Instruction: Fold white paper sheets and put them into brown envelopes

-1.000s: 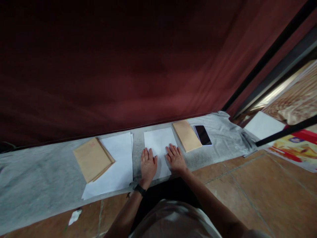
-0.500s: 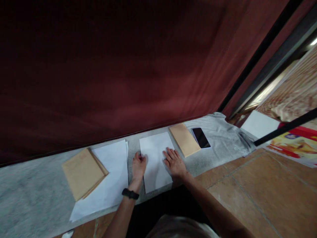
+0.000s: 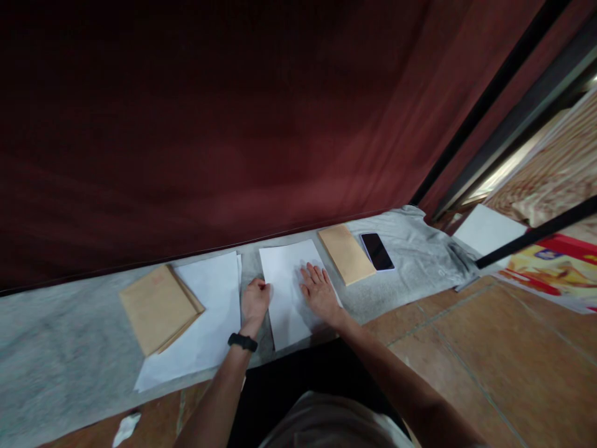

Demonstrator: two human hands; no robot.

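A white sheet of paper (image 3: 284, 261) lies upright in front of me on a grey cloth. My left hand (image 3: 254, 302), with a black band on the wrist, has its fingers closed at the sheet's left edge, thumb and fingertips pinching it. Flat on the right part of the sheet rests my right hand (image 3: 319, 292), fingers spread. Left of my hands, a stack of white paper (image 3: 214, 311) is partly covered by several brown envelopes (image 3: 158, 308). Another brown envelope (image 3: 346, 254) lies just right of the sheet.
A phone (image 3: 377, 251) with a dark screen touches the right envelope. The grey cloth (image 3: 56, 348) runs along a dark red panel (image 3: 261, 155). A crumpled white scrap (image 3: 125, 429) lies on the tiled floor (image 3: 466, 348). A black bar (image 3: 536, 230) stands at the right.
My left hand's fingers have drawn in from a looser curl to a pinch at the sheet's left edge. My right hand has slid slightly, staying flat on the paper. The view has shifted a little.
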